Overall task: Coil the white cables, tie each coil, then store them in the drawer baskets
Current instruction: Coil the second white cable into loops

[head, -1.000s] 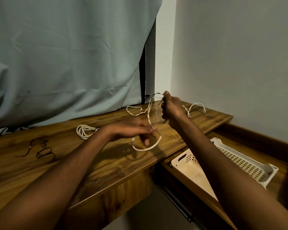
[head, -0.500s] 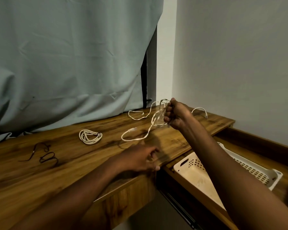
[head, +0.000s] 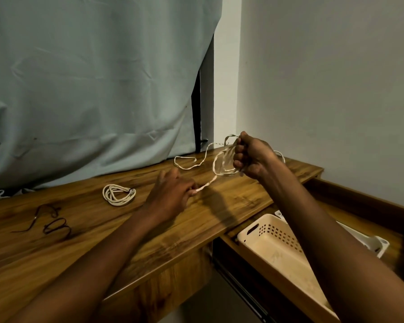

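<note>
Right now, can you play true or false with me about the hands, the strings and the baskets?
1. The right hand grips loops of the white cable. True.
2. The left hand is empty. False: it pinches the free end of that same cable, low over the desk.
3. A finished white coil already lies in the cream basket. False: the coil lies on the desk, left of the left hand; nothing shows in the visible part of the basket.
4. The drawer under the desk is open. True.
5. The dark cord lies on the desk, far left. True.
6. Both hands rest flat on the desk. False: the right hand is raised above it.
</note>
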